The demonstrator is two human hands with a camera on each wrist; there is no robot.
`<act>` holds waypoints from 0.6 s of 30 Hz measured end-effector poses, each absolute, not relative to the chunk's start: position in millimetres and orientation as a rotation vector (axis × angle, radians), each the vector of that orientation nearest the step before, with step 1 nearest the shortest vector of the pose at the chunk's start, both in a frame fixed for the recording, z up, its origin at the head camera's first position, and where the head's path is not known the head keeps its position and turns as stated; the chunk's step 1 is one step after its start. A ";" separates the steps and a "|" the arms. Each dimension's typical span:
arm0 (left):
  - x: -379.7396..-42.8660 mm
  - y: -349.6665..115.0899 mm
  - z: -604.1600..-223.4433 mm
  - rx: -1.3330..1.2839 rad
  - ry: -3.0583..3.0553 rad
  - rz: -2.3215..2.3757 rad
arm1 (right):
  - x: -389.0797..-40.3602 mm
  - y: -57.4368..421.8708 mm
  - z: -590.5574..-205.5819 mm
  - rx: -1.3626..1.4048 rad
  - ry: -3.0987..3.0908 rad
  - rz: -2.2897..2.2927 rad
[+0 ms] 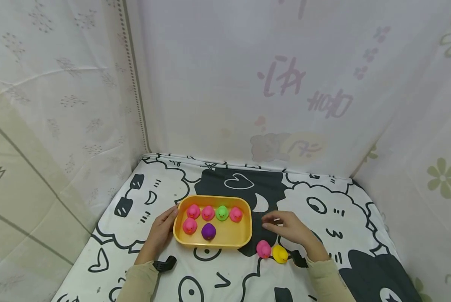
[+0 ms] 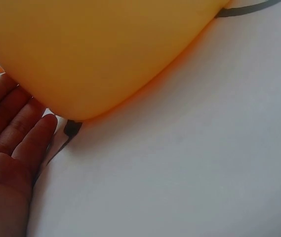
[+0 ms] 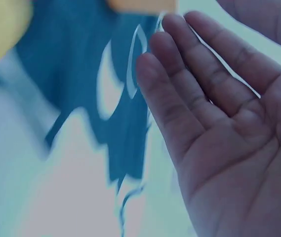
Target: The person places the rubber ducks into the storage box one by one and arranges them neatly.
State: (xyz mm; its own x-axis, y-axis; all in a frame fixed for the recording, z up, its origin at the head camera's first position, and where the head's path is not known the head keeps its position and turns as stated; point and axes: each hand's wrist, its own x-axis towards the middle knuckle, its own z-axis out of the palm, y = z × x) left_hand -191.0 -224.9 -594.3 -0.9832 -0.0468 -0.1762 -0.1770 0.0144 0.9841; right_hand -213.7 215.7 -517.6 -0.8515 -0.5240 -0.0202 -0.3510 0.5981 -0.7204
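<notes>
A yellow tray [image 1: 225,240] holds small toy ducks: several pink ones [image 1: 208,213], a green duck [image 1: 222,213] and a purple duck [image 1: 208,231]. At the tray's left end is my left hand [image 1: 163,228], its fingers [image 2: 24,118] fairly straight along the outer wall. The thumb's place is unclear. To the right of the tray hovers my right hand [image 1: 285,226], holding nothing, with its fingers [image 3: 199,64] extended and slightly bent. Below that hand a pink duck [image 1: 264,249] and a yellow duck [image 1: 280,254] sit side by side on the cloth.
A white cloth [image 1: 217,285] with black cartoon drawings covers the table. Pale printed curtains [image 1: 210,84] enclose the back and both sides. A black band [image 1: 165,264] circles the left wrist.
</notes>
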 end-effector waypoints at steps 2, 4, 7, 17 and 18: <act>-191.3 -225.2 -594.9 -0.245 2.166 2.129 | -202.8 233.2 -523.4 -0.665 2.586 -1.110; -191.6 -224.9 -595.1 -0.250 2.165 2.122 | -190.8 247.7 -529.2 -0.630 2.553 -1.152; -191.7 -223.7 -594.6 -0.255 2.154 2.125 | -172.8 262.4 -536.5 -0.593 2.458 -1.230; -190.4 -223.3 -591.5 -0.288 2.152 2.116 | -147.2 271.3 -554.5 -0.575 2.414 -1.341; -190.2 -223.3 -591.3 -0.290 2.153 2.111 | -146.2 271.6 -555.3 -0.563 2.411 -1.344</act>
State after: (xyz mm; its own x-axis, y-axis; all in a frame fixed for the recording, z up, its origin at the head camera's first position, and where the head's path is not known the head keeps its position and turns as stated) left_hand -190.2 -223.3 -591.3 -0.9754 -0.0575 -0.2126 -0.2137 0.0132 0.9768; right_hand -146.2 271.6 -555.3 -0.8700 -0.4853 -0.0873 -0.1810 0.4790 -0.8590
